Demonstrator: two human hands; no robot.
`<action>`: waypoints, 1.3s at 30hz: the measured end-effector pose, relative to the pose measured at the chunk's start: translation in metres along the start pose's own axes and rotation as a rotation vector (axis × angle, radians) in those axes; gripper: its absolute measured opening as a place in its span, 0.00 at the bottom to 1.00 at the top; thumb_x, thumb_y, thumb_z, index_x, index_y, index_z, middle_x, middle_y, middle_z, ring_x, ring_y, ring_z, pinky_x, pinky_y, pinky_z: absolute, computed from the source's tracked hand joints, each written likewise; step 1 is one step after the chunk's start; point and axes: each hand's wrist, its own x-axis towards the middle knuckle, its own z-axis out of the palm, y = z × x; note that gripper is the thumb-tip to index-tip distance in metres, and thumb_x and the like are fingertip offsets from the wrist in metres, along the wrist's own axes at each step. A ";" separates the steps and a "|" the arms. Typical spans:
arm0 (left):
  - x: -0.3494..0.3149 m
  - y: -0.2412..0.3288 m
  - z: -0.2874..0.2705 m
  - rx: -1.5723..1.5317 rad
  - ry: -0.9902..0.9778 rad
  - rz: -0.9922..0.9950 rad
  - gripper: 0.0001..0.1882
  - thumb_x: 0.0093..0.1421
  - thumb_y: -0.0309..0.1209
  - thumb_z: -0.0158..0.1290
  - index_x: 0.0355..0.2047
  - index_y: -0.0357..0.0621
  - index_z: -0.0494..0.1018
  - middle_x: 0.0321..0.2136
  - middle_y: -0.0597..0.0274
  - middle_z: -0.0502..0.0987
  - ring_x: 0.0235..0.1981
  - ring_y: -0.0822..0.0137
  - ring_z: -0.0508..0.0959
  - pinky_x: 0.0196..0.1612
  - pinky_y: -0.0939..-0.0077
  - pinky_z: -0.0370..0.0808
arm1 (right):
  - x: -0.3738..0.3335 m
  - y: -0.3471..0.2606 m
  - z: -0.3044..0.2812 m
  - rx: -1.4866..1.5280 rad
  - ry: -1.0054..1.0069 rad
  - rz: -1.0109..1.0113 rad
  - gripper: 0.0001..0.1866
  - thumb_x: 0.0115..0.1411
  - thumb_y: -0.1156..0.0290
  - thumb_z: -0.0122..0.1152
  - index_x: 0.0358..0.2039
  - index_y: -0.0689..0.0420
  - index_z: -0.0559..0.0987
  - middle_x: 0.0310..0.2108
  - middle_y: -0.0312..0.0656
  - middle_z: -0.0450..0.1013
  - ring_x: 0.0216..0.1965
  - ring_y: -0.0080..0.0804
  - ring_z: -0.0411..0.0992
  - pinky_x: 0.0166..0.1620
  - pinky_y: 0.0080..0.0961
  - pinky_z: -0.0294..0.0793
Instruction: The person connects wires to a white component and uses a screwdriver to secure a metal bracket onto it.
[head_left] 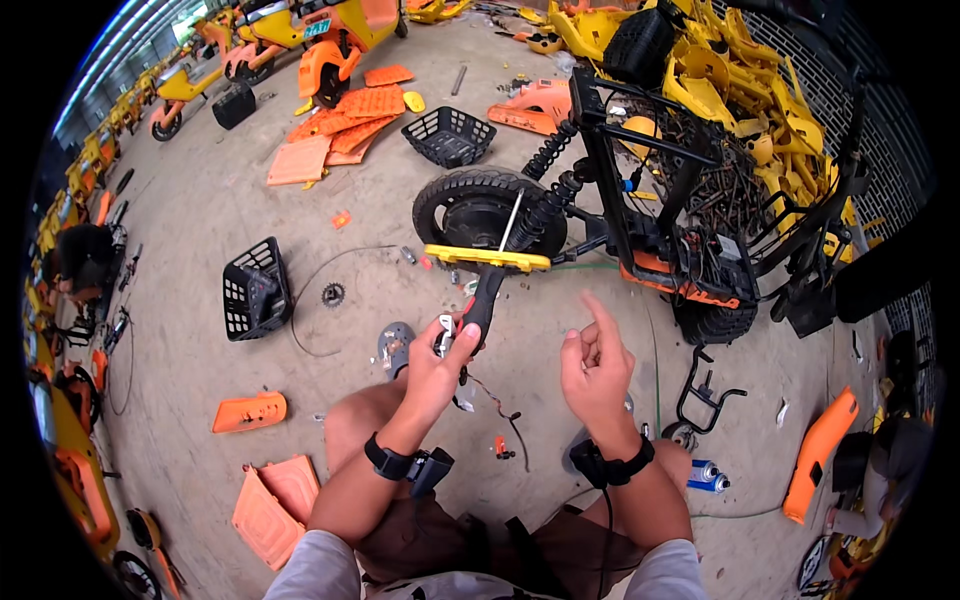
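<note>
**Gripping a black handle out in the scooter yard**

Crouching on the concrete floor (200, 200), this person has the left hand (437, 362) wrapped tight around the lower end of a black handle (483, 300), fingers curled shut on it, thumb up along the side. That handle runs up to a yellow bar (487, 257) lying crosswise just in front of the rear wheel (478, 208) of a stripped scooter frame (660, 200). Something small and silvery sits in the same grip, but I honestly can't make out what it is. A thin wire (497, 400) dangles below the hand toward the floor.

The right hand (594, 365) is up in the air, well apart from the handle, holding nothing that I can see: index finger pointing up, the other fingers loosely folded in. Both wrists wear black straps.

Around them: a black basket (254, 290) to the left, another black basket (449, 135) farther back, orange panels (340, 130) in a heap, an orange panel (270, 505) by the left knee, and a blue spray can (706, 477) by the right knee. The big pile of yellow parts (720, 80) behind the frame is a jumble, hard to separate piece from piece. The far edges are bent and dark, so stuff there is mostly unreadable.
</note>
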 end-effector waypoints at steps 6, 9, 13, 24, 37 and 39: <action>-0.003 -0.003 0.002 0.098 -0.002 0.037 0.17 0.62 0.36 0.57 0.45 0.35 0.74 0.25 0.70 0.74 0.25 0.82 0.68 0.28 0.85 0.64 | 0.008 0.009 -0.003 -0.031 0.045 -0.277 0.31 0.51 0.83 0.55 0.59 0.62 0.68 0.17 0.35 0.65 0.18 0.32 0.64 0.31 0.33 0.72; -0.008 -0.004 0.007 0.070 0.007 0.066 0.17 0.62 0.36 0.58 0.44 0.34 0.74 0.25 0.72 0.73 0.25 0.83 0.66 0.28 0.86 0.64 | -0.004 0.006 0.016 -0.426 -0.431 -0.017 0.24 0.54 0.75 0.55 0.53 0.62 0.73 0.23 0.42 0.74 0.25 0.41 0.73 0.36 0.42 0.74; 0.000 -0.007 0.002 0.052 0.094 0.082 0.17 0.62 0.35 0.57 0.45 0.33 0.74 0.27 0.72 0.73 0.27 0.82 0.68 0.29 0.86 0.65 | -0.048 0.071 0.030 -0.694 -1.077 0.067 0.13 0.55 0.66 0.52 0.33 0.58 0.83 0.28 0.52 0.78 0.30 0.48 0.77 0.37 0.43 0.75; 0.000 -0.002 0.003 0.075 0.044 0.032 0.18 0.62 0.35 0.58 0.44 0.33 0.74 0.25 0.70 0.74 0.26 0.82 0.69 0.29 0.85 0.65 | -0.009 0.008 -0.004 -0.007 -0.076 -0.103 0.11 0.54 0.80 0.58 0.39 0.60 0.81 0.13 0.33 0.65 0.14 0.13 0.59 0.19 0.15 0.56; -0.005 0.000 0.009 0.177 0.033 0.033 0.14 0.61 0.36 0.58 0.40 0.36 0.75 0.23 0.72 0.71 0.24 0.81 0.66 0.28 0.84 0.63 | -0.001 -0.004 -0.010 -0.008 0.020 -0.300 0.44 0.54 0.84 0.51 0.68 0.68 0.42 0.18 0.31 0.65 0.14 0.12 0.53 0.19 0.11 0.50; -0.006 0.002 0.011 0.158 0.019 0.001 0.14 0.61 0.36 0.58 0.40 0.36 0.75 0.22 0.73 0.71 0.23 0.81 0.66 0.26 0.83 0.63 | -0.002 -0.005 -0.009 -0.034 0.018 -0.313 0.45 0.53 0.84 0.51 0.68 0.68 0.41 0.17 0.31 0.64 0.14 0.12 0.53 0.19 0.11 0.50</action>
